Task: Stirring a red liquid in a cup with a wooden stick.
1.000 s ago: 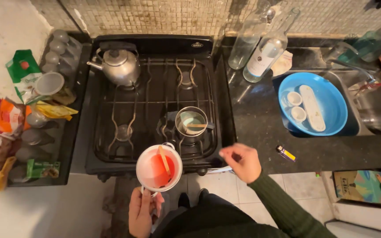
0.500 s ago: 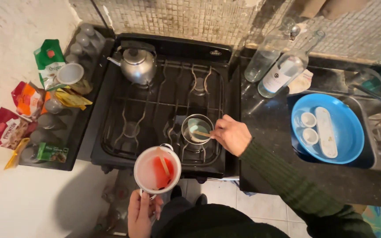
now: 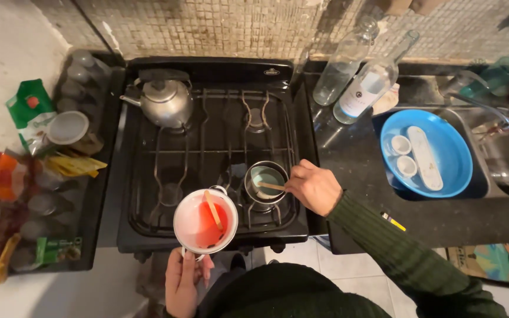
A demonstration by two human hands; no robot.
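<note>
Down at the front edge of the black stove [image 3: 207, 147], the left hand [image 3: 185, 282] has its grip closed around the handle of a white pot [image 3: 205, 221], holding it just off the stove's front rim. Inside that pot sits red liquid, with a wooden stick [image 3: 213, 209] leaning across it. To the right of that grip, the right hand [image 3: 313, 187] has its fingers pinched together on the end of a second wooden stick [image 3: 271, 186], whose far end dips into a small metal pot [image 3: 266, 182] standing on the front right burner. That small pot holds a pale greenish content.

Beyond both grips, at the back left burner, stands a metal kettle [image 3: 163, 103]. Farther right of the right hand, on the dark worktop [image 3: 354, 159], two clear glass bottles [image 3: 357, 76] stand close together by the tiled wall. Past them, a blue basin [image 3: 434, 153] rests in the sink with two small white cups and a long white piece inside. Left of the left grip, a black tray [image 3: 98, 194] beside the stove carries jars and coloured packets.
</note>
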